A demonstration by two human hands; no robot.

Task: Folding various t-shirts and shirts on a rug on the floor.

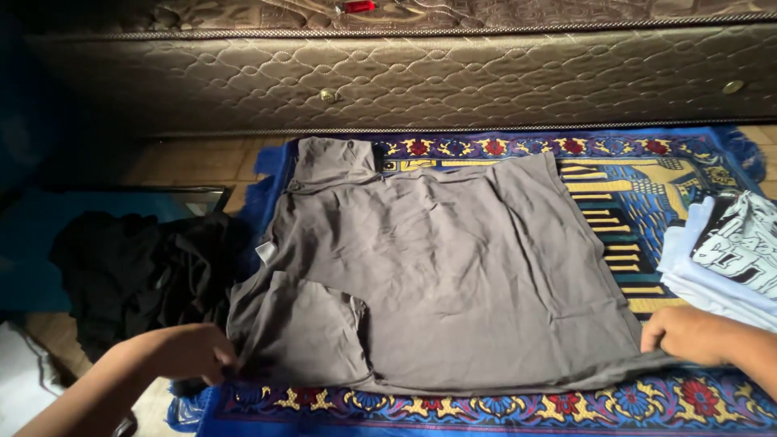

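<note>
A big brown mattress (421, 77) with a puffy stitched side runs across the back. A small red thing (356, 6) lies on top of it, too small to tell what it is.

In front of the mattress, a bright rug (486, 409) with blue, red and yellow flowers lies on the floor.

A grey shirt (453, 275) is spread flat on the rug, and it covers most of the middle. One sleeve is folded in over the near left part of the shirt, and the other sleeve points up toward the mattress.

A dark pile of black clothes (142, 271) sits on the floor, just beside the left side of the rug.

A folded stack of white clothes (724, 263) sits on the right side of the rug. The top one has black drawings on it.

The left hand (190, 352) pinches the near left corner of the grey shirt with its fingers curled shut. The right hand (684, 333) pinches the near right corner of the shirt, and its fingers are curled in too.
</note>
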